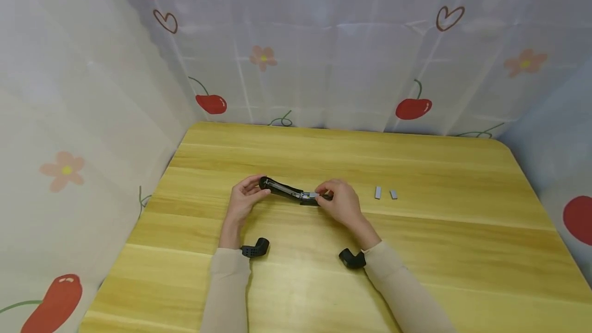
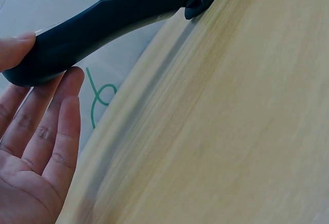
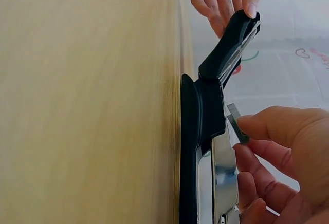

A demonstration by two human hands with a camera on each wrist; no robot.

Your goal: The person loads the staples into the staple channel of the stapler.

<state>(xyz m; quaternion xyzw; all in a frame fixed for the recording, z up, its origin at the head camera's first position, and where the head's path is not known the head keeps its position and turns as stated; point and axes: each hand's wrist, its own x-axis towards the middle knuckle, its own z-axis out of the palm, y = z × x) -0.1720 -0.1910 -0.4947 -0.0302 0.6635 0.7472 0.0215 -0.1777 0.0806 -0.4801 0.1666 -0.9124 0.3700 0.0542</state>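
Observation:
A black stapler point(image 1: 283, 189) lies opened wide, its top arm swung back toward the left and its metal magazine point(image 3: 224, 175) exposed. With thumb and fingertips, my left hand point(image 1: 241, 202) holds the rounded end of the raised top arm point(image 2: 77, 41). My right hand point(image 1: 344, 203) pinches a short grey strip of staples point(image 3: 237, 123) between thumb and forefinger, just over the magazine. In the right wrist view the strip is tilted and looks apart from the magazine.
Two more grey staple strips, one longer point(image 1: 377, 192) and one shorter point(image 1: 393, 195), lie on the wooden table point(image 1: 296, 281) right of my right hand. A printed curtain point(image 1: 324, 76) hangs behind the table. Each wrist wears a black camera point(image 1: 256, 248).

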